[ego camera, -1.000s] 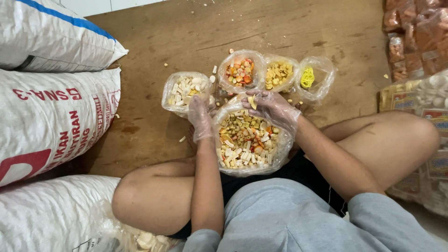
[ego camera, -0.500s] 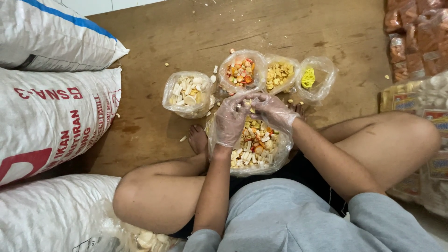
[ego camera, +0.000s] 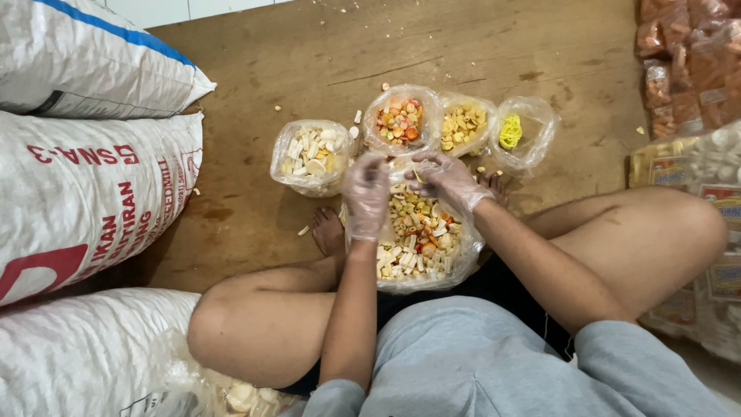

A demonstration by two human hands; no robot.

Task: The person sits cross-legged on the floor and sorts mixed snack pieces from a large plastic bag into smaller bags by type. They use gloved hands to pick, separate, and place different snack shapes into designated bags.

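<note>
Far left: three large white woven sacks lie stacked along the edge of a wooden floor.
Left bag: a small clear bag of pale stick-shaped snacks sits open on the floor, just beside the left hand.
Left hand: gloved in thin clear plastic, resting on the far rim of the big bag; its fingers are curled down, but I cannot tell whether they pinch the rim or a piece.
Big bag: a large clear bag of mixed snacks, open, sits between the person's crossed legs.
Right hand: also gloved, over the bag's far rim, fingers bent loosely together; whether they grip anything is unclear.
Behind the hands: a bag of orange and red pieces, a bag of yellow pieces, then a bag holding yellow rubber bands.
Far right: sealed packets of snacks in a pile.
</note>
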